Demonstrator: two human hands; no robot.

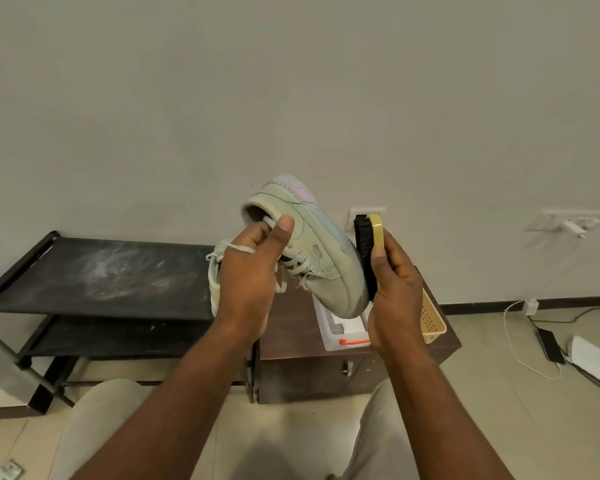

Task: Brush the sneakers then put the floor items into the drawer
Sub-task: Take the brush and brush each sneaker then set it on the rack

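- While held aloft at frame centre, found sneaker (317,249) tilted, toe down toward five o'clock, heel up toward eleven; gripped at the collar by left hand (250,271), fingers hooked into the opening, thumb pressed on the outside.
- Found brush (367,252) at three o'clock of the sneaker; clasped by right hand (395,292), thumb laid along the yellow back, grip closed round it; pressed bristle-first against the sole edge.
- Judged brushing under way, not complete; extent of cleaning so far impossible to tell.
- Noted second sneaker (213,282) at nine o'clock of the left hand, largely hidden behind it, beside shoe rack (84,271); brushed or not, cannot tell.
- Noted floor items at four o'clock of frame: dark flat device (551,344) and white object (593,362), touching or nearly so; neither collected.
- Noted cabinet (309,379) at six o'clock of the sneaker, front closed; clear box (333,332) and basket (432,322) on top; judged drawer stage wholly outstanding.
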